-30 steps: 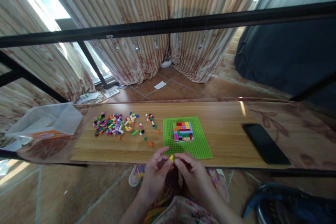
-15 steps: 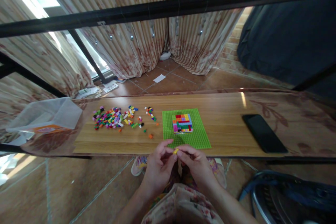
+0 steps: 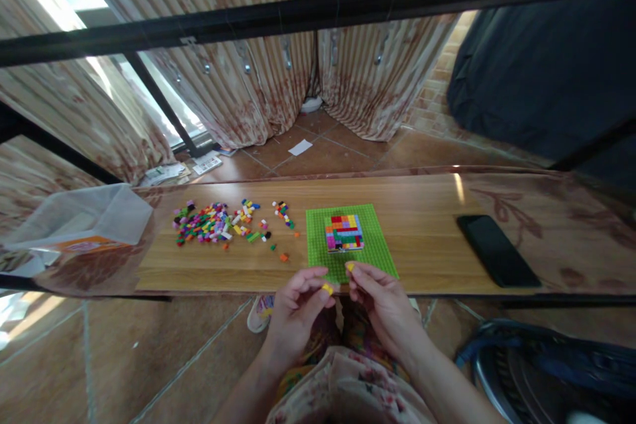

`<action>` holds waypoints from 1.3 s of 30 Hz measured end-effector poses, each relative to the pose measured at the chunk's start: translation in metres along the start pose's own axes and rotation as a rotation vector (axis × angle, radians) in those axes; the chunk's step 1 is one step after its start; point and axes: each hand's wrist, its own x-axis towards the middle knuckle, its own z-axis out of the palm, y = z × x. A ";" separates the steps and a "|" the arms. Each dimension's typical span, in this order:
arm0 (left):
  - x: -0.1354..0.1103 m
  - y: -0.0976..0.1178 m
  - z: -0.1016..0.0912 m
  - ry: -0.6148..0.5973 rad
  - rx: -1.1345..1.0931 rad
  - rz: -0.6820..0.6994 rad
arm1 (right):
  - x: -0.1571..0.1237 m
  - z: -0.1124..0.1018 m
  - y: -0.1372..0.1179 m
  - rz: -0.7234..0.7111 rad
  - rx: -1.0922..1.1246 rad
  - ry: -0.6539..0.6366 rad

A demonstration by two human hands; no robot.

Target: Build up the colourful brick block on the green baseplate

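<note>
Down near the front edge of the counter (image 3: 422,212), two hands are close together but not touching. The left hand (image 3: 297,310) pinches a yellow brick (image 3: 326,289) between its thumb and first finger, with the other fingers curled in. The right hand (image 3: 383,301) pinches a second yellow piece (image 3: 350,267) at its fingertips, a bit higher up in the picture. The two yellow bits are near each other, with a small gap between them.

The right hand's piece shows just over the near edge of a green plate (image 3: 318,228) that lies flat on the counter. On the green plate stands a square block of many colours (image 3: 344,232), with red, yellow, blue, green, pink and orange rows packed tight.

To the left of the green plate, loose bricks (image 3: 209,225) are spread out in a heap. One orange brick (image 3: 284,256) lies alone, nearer the plate. At the far left end rests a clear plastic bag (image 3: 87,215). Well off to the right, a black phone (image 3: 497,250) lies flat with its dark screen up.

Behind the counter hang striped curtains (image 3: 258,99), and a black bar (image 3: 318,10) runs across the top. A white scrap of paper (image 3: 301,147) lies on the brown tiled floor (image 3: 338,159). Below the hands are a flowery lap (image 3: 342,384) and a shoe (image 3: 261,313).
</note>
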 end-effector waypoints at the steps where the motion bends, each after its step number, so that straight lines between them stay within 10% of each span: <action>1: 0.001 0.001 0.000 0.004 -0.025 -0.005 | 0.001 -0.001 0.000 -0.011 -0.019 0.005; 21: 0.009 -0.019 -0.014 0.147 0.007 -0.066 | 0.067 -0.018 -0.012 -0.839 -1.095 0.148; 39: 0.013 -0.027 -0.021 0.157 0.018 -0.098 | 0.085 -0.018 -0.012 -0.928 -1.206 0.126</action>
